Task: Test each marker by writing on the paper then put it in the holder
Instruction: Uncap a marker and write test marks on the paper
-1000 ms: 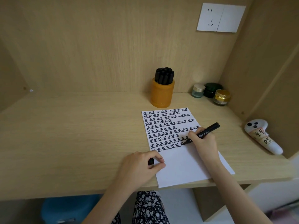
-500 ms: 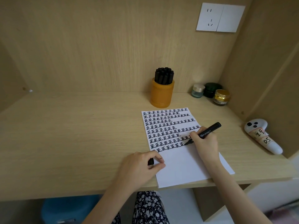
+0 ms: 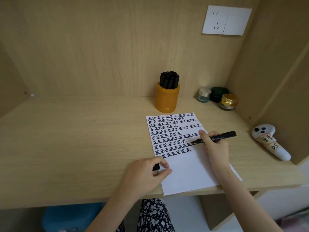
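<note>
The black marker point(image 3: 217, 136) runs crosswise over the paper point(image 3: 189, 173) near the surface's point(image 3: 75, 139) front right, tip pointing left onto the written rows. The right hand point(image 3: 214, 148) has its grip closed round the barrel. The left hand point(image 3: 143, 173) pinches a black cap point(image 3: 156, 167). The orange holder point(image 3: 166, 101) stands by the back edge.

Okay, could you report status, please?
Right-hand grip holds slim black marker, tip on white paper. Left-hand grip pinches black cap. Orange cylindrical holder unobstructed.
</note>
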Demonstrator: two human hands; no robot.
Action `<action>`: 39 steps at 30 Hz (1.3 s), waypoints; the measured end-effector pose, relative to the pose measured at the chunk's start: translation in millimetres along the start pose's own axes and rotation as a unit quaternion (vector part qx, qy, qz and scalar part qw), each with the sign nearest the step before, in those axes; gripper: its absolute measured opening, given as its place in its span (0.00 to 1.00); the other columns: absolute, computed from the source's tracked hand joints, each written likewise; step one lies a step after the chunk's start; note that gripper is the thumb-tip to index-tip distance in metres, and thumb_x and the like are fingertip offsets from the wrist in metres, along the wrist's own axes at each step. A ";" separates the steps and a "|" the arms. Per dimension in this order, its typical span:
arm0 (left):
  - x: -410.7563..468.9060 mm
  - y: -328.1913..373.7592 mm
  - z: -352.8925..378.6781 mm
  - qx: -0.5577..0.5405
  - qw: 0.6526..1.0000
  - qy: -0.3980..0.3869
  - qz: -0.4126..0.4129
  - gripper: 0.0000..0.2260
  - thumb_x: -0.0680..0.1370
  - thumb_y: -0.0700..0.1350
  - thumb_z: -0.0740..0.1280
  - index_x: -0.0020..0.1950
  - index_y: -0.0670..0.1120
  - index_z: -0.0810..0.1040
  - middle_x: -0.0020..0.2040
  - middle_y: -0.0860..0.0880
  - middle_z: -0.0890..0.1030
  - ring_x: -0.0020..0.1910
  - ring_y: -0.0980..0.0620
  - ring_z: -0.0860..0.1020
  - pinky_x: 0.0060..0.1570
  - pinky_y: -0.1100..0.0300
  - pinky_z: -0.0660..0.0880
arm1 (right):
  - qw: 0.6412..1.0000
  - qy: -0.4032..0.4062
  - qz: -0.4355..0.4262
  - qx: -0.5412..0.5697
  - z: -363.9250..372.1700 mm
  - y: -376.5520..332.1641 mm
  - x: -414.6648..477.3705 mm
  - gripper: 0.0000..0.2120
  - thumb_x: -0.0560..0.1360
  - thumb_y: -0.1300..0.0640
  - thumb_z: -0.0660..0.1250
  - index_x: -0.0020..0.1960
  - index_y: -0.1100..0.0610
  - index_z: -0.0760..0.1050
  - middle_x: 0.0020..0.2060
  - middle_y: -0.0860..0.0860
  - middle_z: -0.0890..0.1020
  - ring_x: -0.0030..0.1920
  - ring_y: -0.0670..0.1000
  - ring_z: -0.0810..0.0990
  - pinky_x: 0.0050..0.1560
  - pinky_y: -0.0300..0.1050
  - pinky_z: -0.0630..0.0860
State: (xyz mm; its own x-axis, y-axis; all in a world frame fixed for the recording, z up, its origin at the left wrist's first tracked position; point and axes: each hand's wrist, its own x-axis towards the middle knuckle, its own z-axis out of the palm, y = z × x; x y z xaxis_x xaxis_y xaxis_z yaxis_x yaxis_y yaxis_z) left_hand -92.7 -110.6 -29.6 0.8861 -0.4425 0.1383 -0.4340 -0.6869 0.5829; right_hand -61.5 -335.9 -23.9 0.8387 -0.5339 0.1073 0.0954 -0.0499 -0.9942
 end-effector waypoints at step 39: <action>4.6 23.3 -31.6 -0.346 0.928 0.136 -0.009 0.04 0.74 0.38 0.69 0.44 0.46 0.76 0.39 0.55 0.84 0.42 0.60 0.81 0.47 0.65 0.75 | 0.966 -0.244 -0.039 0.080 53.0 -53.3 -53.3 0.17 0.76 0.65 0.67 0.31 0.59 0.66 0.19 0.51 0.65 0.21 0.49 0.61 0.24 0.37 0.59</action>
State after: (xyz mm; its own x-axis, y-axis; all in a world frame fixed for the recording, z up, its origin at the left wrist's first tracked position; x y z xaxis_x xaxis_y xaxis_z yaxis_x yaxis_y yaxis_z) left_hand -93.6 -110.4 9.9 0.9413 -0.2080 0.2660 -0.2939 -0.1166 0.9487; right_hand -82.9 -260.1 23.9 0.9747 -0.0714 0.2119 0.2173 0.0785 -0.9729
